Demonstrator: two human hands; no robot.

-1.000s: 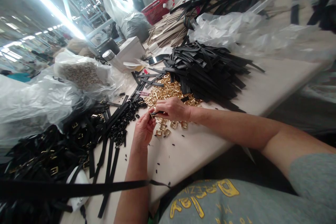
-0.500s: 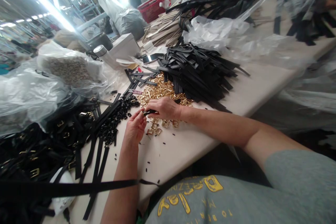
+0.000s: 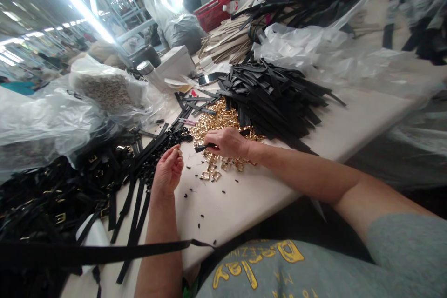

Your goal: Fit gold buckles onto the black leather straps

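My right hand (image 3: 228,142) is closed around a black strap (image 3: 201,148), whose end sticks out to the left past the fingers. Apart from it, my left hand (image 3: 169,167) pinches a small gold buckle (image 3: 179,152) between thumb and fingertips; the fingers partly cover it. Just behind the right hand lies a heap of gold buckles (image 3: 221,116), and a few loose ones rest on the table in front of it. A pile of small black loops (image 3: 172,137) sits beyond the left hand. The large pile of black straps (image 3: 272,98) spreads out behind my right forearm.
On the left lie finished-looking black straps with buckles (image 3: 52,195) and clear plastic bags (image 3: 45,111). A phone (image 3: 211,78), a white box (image 3: 178,63) and a red basket (image 3: 212,11) stand farther back. Tiny black bits dot the table (image 3: 251,195).
My hands have come apart: the left has drawn back to the left with the buckle, away from the strap end. The right keeps hold of the strap. The whole view has shifted slightly.
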